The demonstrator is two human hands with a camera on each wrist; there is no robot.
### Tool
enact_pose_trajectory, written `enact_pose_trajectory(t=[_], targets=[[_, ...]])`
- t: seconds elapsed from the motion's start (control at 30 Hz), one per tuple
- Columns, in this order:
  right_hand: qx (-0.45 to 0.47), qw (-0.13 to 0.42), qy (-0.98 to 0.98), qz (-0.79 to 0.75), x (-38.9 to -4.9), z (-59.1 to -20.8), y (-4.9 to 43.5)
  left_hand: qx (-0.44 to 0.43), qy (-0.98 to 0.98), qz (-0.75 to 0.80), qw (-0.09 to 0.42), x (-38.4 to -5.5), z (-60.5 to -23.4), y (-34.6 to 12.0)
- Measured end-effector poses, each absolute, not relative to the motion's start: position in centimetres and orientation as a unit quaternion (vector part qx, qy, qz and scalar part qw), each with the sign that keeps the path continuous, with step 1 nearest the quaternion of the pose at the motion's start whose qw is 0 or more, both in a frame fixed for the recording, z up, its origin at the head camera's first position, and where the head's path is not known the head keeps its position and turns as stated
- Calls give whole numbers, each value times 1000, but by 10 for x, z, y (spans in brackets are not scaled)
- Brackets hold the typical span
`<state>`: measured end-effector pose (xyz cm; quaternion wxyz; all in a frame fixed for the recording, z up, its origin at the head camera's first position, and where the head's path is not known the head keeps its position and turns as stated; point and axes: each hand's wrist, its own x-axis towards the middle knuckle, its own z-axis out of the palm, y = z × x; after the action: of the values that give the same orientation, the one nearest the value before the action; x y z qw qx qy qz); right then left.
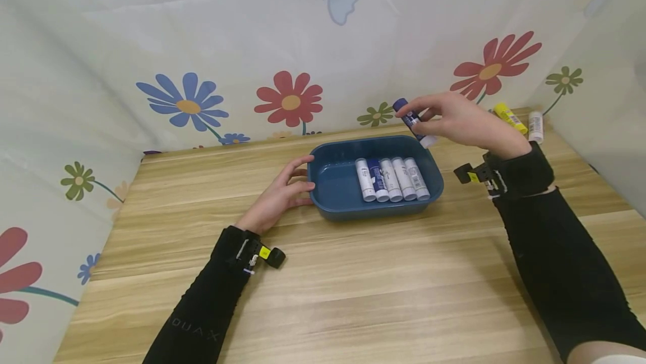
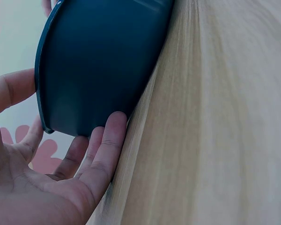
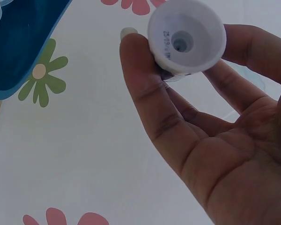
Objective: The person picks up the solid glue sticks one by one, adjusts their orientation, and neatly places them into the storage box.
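A blue glue stick with a white base (image 1: 406, 118) is pinched between the thumb and fingers of my right hand (image 1: 456, 120), held tilted over the right back corner of a dark blue plastic tray (image 1: 337, 208). Its round white bottom (image 3: 187, 37) faces the camera in the right wrist view. My left hand (image 1: 276, 196) rests against the tray's left end, fingertips on the rim and outer wall (image 2: 98, 70). Inside the tray, several glue sticks (image 1: 392, 179) lie side by side toward the right, mostly white, one with a blue label.
At the back right of the wooden table (image 1: 383, 285) lie a yellow glue stick (image 1: 511, 118) and a white one (image 1: 536, 127). A flower-printed curtain (image 1: 242, 33) hangs behind the table and along its sides.
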<state>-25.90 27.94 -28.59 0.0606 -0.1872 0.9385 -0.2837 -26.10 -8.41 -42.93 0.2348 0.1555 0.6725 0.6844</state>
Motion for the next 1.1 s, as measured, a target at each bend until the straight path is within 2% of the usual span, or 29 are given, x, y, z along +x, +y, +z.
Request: enact_pose_trajectory(t=[1.1], targets=[[-242,90,929,-266,-261,-303,242,160,672,684,233,-260,-428,-86]])
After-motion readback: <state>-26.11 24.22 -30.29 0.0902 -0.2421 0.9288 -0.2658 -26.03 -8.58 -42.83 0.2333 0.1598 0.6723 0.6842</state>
